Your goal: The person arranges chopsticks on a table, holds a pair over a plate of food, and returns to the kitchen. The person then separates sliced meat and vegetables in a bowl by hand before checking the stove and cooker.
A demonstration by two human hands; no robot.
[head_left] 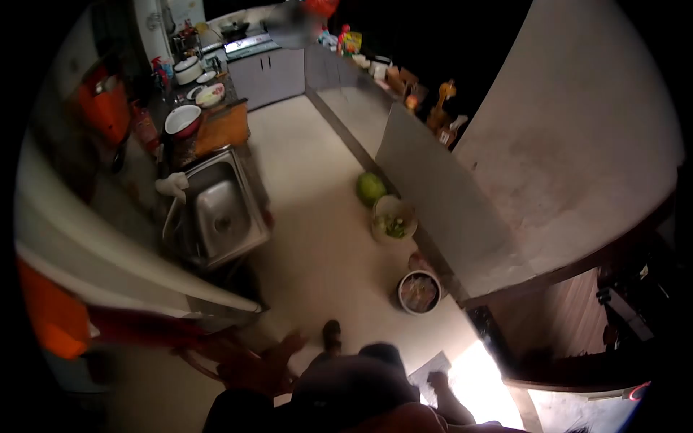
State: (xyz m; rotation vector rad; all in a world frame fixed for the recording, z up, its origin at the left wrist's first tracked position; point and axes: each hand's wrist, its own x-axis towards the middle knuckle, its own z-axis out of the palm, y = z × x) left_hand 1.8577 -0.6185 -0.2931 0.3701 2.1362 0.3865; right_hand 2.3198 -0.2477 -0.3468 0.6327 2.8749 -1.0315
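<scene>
My right hand (437, 379) hangs low beside my body, a dark shape against the brightly lit floor. Its fingers are lost in shadow, so I cannot make out whether they are curled, and no held thing shows. My left hand is not visible. Ahead of my right hand on the floor stands a round pot (401, 294) with pale, mixed contents I cannot identify. Beyond it are a pale bucket (380, 229) holding green pieces and a large green melon (371, 188). A dark shoe (331, 333) shows below me.
At left is a steel sink (244, 196) with a cloth (172, 185) at its edge. A counter beyond holds a cutting board (223, 131), a red-and-white basin (183, 120) and a lidded pot (188, 70). A brown wooden chair (249, 372) stands close at left; a pale partition (440, 191) is at right.
</scene>
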